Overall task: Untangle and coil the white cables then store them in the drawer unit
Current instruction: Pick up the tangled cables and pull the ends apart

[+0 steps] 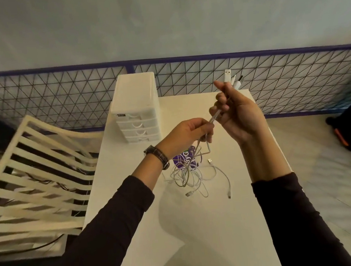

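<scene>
- Below our left hand (pixel 183 135), the tangled white cables (pixel 191 177) lie on the table (pixel 198 225).
- This hand pinches a few lifted ones.
- Our right hand (pixel 235 111), just beside and higher, grips them, their plugs (pixel 232 79) above it.
- Beyond the left hand stands the drawer unit (pixel 136 108).

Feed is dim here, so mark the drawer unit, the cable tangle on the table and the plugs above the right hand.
drawer unit (pixel 145 113): head view, front of the top drawer.
cable tangle (pixel 183 175): head view, middle of the loops.
plugs (pixel 227 75): head view, body of the white USB plug.
</scene>
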The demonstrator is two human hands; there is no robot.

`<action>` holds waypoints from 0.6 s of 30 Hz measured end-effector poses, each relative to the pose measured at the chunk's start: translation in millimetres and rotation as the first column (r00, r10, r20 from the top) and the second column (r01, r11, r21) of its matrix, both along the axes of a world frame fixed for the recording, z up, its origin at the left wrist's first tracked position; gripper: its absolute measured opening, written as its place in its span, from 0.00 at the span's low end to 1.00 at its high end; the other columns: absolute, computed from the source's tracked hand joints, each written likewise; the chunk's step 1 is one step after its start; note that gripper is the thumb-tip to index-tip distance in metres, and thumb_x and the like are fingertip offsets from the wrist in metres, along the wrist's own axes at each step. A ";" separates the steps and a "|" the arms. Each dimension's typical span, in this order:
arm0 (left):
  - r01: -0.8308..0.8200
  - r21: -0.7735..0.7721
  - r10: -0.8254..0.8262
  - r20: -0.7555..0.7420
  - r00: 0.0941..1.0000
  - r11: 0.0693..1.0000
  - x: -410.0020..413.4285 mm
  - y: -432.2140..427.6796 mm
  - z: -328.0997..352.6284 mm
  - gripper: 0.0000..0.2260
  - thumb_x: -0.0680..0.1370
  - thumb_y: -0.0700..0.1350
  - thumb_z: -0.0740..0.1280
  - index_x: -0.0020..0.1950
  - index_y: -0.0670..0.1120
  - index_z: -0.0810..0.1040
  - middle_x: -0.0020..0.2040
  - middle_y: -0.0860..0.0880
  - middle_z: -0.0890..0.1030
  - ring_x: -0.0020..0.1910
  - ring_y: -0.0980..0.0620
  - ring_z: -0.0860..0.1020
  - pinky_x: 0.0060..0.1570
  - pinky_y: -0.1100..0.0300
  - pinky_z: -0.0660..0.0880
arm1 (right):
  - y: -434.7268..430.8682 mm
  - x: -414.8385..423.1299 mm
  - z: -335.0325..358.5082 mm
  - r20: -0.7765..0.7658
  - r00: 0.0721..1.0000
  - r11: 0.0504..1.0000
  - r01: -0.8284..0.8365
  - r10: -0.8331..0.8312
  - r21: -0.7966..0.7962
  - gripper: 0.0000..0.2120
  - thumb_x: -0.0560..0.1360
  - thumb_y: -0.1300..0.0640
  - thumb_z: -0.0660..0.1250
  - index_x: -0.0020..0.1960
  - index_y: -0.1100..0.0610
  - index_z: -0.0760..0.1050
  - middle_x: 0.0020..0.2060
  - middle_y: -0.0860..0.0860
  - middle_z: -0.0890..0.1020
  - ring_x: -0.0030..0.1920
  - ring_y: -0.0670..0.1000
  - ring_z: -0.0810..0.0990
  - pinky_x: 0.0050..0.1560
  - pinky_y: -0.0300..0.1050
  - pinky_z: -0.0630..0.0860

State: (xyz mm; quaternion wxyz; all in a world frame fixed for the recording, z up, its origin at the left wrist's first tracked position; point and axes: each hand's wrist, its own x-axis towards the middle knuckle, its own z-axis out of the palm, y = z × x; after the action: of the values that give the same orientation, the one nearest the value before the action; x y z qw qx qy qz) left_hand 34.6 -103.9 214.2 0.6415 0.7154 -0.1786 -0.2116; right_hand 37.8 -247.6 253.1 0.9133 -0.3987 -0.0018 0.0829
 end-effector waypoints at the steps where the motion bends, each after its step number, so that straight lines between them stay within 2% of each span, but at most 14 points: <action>1: 0.026 0.020 -0.026 -0.010 1.000 0.999 -0.7 0.6 -5.7 0.08 0.80 0.40 0.61 0.44 0.47 0.77 0.38 0.54 0.81 0.39 0.60 0.78 0.49 0.67 0.74 | -2.2 0.6 0.1 0.012 1.000 1.000 0.024 -0.024 -0.004 0.12 0.81 0.57 0.53 0.51 0.59 0.74 0.26 0.46 0.71 0.24 0.42 0.66 0.31 0.35 0.70; 3: -0.008 0.081 0.009 -0.016 1.000 0.997 -2.5 6.5 -24.8 0.05 0.78 0.41 0.65 0.51 0.48 0.78 0.46 0.54 0.81 0.47 0.59 0.79 0.54 0.66 0.75 | -9.7 0.3 0.2 0.033 0.998 0.998 0.060 -0.060 0.013 0.12 0.81 0.57 0.52 0.51 0.58 0.74 0.25 0.46 0.68 0.24 0.42 0.62 0.28 0.34 0.65; 4: -0.091 0.129 0.093 -0.006 0.996 0.987 -5.0 11.3 -39.1 0.05 0.77 0.41 0.66 0.52 0.48 0.78 0.47 0.55 0.81 0.47 0.59 0.79 0.52 0.68 0.75 | -13.5 -0.3 -1.1 0.033 0.996 0.996 0.080 -0.081 0.030 0.12 0.81 0.56 0.52 0.51 0.58 0.74 0.25 0.46 0.67 0.24 0.42 0.62 0.28 0.34 0.64; 6: -0.308 0.251 0.314 0.013 0.949 0.918 -20.0 19.9 -73.0 0.04 0.75 0.40 0.68 0.47 0.47 0.77 0.42 0.55 0.79 0.42 0.60 0.77 0.43 0.71 0.73 | -19.5 -2.9 -8.5 0.014 0.992 0.990 0.127 -0.128 0.057 0.12 0.82 0.56 0.52 0.51 0.58 0.74 0.25 0.46 0.68 0.25 0.42 0.63 0.28 0.35 0.65; 7: -0.349 0.319 0.364 0.014 0.931 0.881 -31.4 22.5 -93.8 0.05 0.74 0.39 0.69 0.43 0.48 0.75 0.40 0.55 0.78 0.40 0.58 0.76 0.40 0.73 0.71 | -21.4 -4.8 -13.6 -0.004 0.988 0.986 0.153 -0.153 0.071 0.12 0.82 0.56 0.52 0.51 0.57 0.74 0.25 0.46 0.68 0.25 0.42 0.63 0.29 0.35 0.66; 8: -0.315 0.386 0.348 -0.017 0.937 0.867 -44.6 22.1 -116.1 0.07 0.74 0.39 0.70 0.39 0.49 0.74 0.39 0.55 0.77 0.40 0.55 0.75 0.38 0.75 0.70 | -22.6 -6.9 -19.7 -0.028 0.984 0.980 0.180 -0.178 0.090 0.12 0.81 0.56 0.52 0.50 0.57 0.73 0.25 0.46 0.69 0.24 0.42 0.64 0.29 0.35 0.67; 10: -0.144 0.450 0.253 -0.191 0.949 0.881 -70.4 12.2 -159.6 0.09 0.73 0.39 0.70 0.38 0.51 0.75 0.39 0.55 0.77 0.45 0.52 0.76 0.38 0.76 0.69 | -24.1 -11.2 -30.8 -0.102 0.972 0.965 0.226 -0.213 0.136 0.11 0.81 0.57 0.51 0.48 0.57 0.72 0.26 0.47 0.70 0.25 0.43 0.66 0.31 0.36 0.70; 12: -0.073 0.499 0.262 -0.321 0.910 0.864 -89.3 -4.4 -197.2 0.06 0.73 0.42 0.71 0.47 0.48 0.77 0.47 0.51 0.78 0.51 0.50 0.77 0.46 0.68 0.72 | -24.3 -16.5 -35.9 -0.179 0.959 0.949 0.252 -0.220 0.187 0.11 0.81 0.58 0.51 0.48 0.56 0.71 0.27 0.48 0.71 0.26 0.44 0.68 0.36 0.38 0.72; 15: -0.192 0.545 0.436 -0.363 0.823 0.816 -95.8 -30.4 -232.6 0.22 0.73 0.44 0.71 0.65 0.43 0.70 0.63 0.45 0.71 0.61 0.46 0.73 0.59 0.59 0.70 | -21.3 -27.7 -34.8 -0.220 0.947 0.942 0.276 -0.233 0.190 0.09 0.81 0.59 0.51 0.48 0.55 0.70 0.30 0.49 0.73 0.31 0.47 0.76 0.53 0.50 0.74; 17: -0.321 0.490 0.542 -0.421 0.728 0.811 -89.4 -46.5 -239.8 0.27 0.73 0.43 0.71 0.70 0.41 0.65 0.67 0.43 0.69 0.61 0.43 0.73 0.60 0.55 0.72 | -17.3 -35.0 -33.4 -0.221 0.943 0.951 0.280 -0.248 0.132 0.09 0.81 0.58 0.52 0.48 0.55 0.71 0.33 0.51 0.77 0.37 0.50 0.82 0.60 0.59 0.72; 18: -0.405 0.407 0.572 -0.512 0.642 0.819 -84.5 -52.9 -241.2 0.27 0.74 0.42 0.70 0.70 0.41 0.64 0.67 0.42 0.70 0.57 0.43 0.75 0.56 0.53 0.74 | -15.7 -37.9 -33.9 -0.217 0.943 0.955 0.277 -0.251 0.103 0.09 0.82 0.58 0.52 0.48 0.54 0.71 0.34 0.51 0.79 0.41 0.51 0.83 0.60 0.62 0.71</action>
State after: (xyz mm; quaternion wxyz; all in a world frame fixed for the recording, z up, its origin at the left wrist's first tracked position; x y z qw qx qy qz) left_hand -49.9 -156.8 -27.0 0.5988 0.7040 0.2698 -0.2702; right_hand -0.1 -263.3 219.2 0.9360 -0.3235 0.1390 -0.0007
